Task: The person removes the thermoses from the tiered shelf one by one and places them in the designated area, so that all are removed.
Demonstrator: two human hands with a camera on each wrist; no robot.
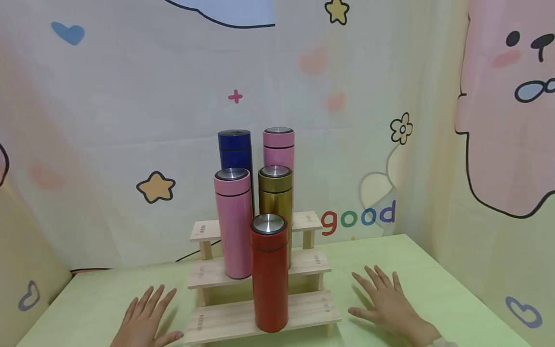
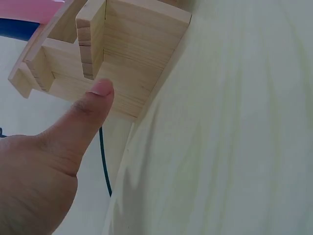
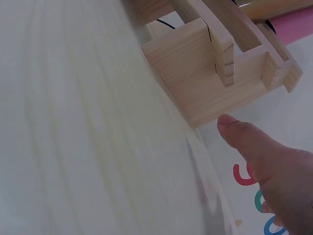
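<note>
A three-tier wooden stand (image 1: 225, 313) holds several thermos bottles. The red thermos (image 1: 270, 284) is upright on its lowest step. On the middle step are a pink thermos (image 1: 234, 226) at left and a gold thermos (image 1: 277, 197) at right. Behind them rise a blue thermos (image 1: 234, 149) and a second pink thermos (image 1: 279, 144), their lower parts hidden. To the left of the stand is my left hand (image 1: 145, 318), fingers spread and holding nothing. My right hand (image 1: 388, 303) is spread out at the stand's right side, also holding nothing. Both thumbs point toward the stand.
A pale green cloth (image 1: 416, 270) covers the table under the stand. Behind and at the sides hangs a printed curtain (image 1: 151, 106) with stars, hearts and the word "good" (image 1: 359, 218). The stand's side panel (image 2: 132, 78) shows close to the thumb in the left wrist view.
</note>
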